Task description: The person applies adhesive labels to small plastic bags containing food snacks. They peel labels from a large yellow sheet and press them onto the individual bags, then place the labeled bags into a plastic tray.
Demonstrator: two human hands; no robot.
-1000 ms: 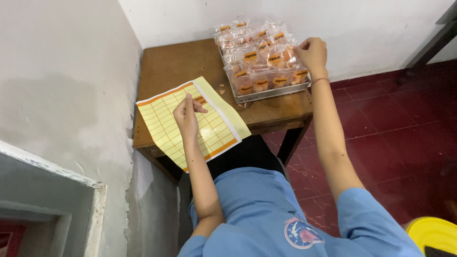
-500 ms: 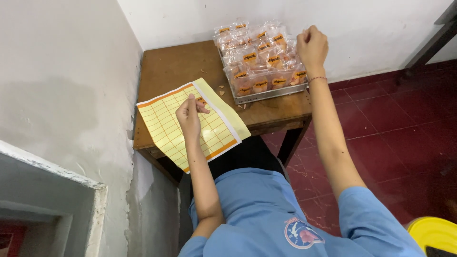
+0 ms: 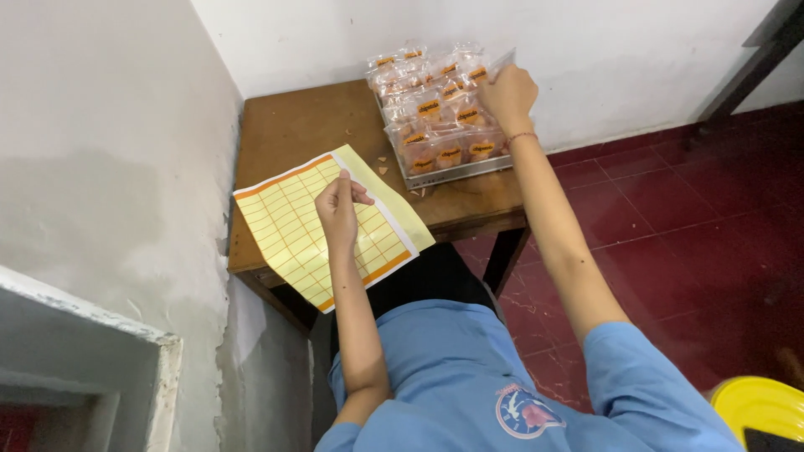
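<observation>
Packets (image 3: pixel 442 125) of wrapped orange pastries fill a metal tray (image 3: pixel 456 173) at 1 o'clock on the brown wooden table (image 3: pixel 310 125), each in clear film with a small orange label. My right hand (image 3: pixel 507 94) is up over the tray's 2 o'clock corner, fingers closed on the edge of one clear packet (image 3: pixel 501 63) — lifted a little above the others. My left hand (image 3: pixel 339 208) sits at 10 o'clock from my body, over the yellow sticker sheet (image 3: pixel 289 230), thumb and fingertips pinched narrow; can't tell if a sticker is between them, too small. Sheet has an orange grid and an orange border, lies tilted, its near corner hanging off the table edge at 7 o'clock. Crumbs (image 3: pixel 383 165) or scraps lie between sheet and tray. Table is pushed into the corner — grey wall (image 3: pixel 109 151) at 9 o'clock, white wall (image 3: pixel 603 50) at 12. Red tiled floor (image 3: pixel 687 251) at 3 o'clock, yellow round thing (image 3: pixel 758 406) at 5 o'clock. Blue shirt (image 3: pixel 469 368) below.
</observation>
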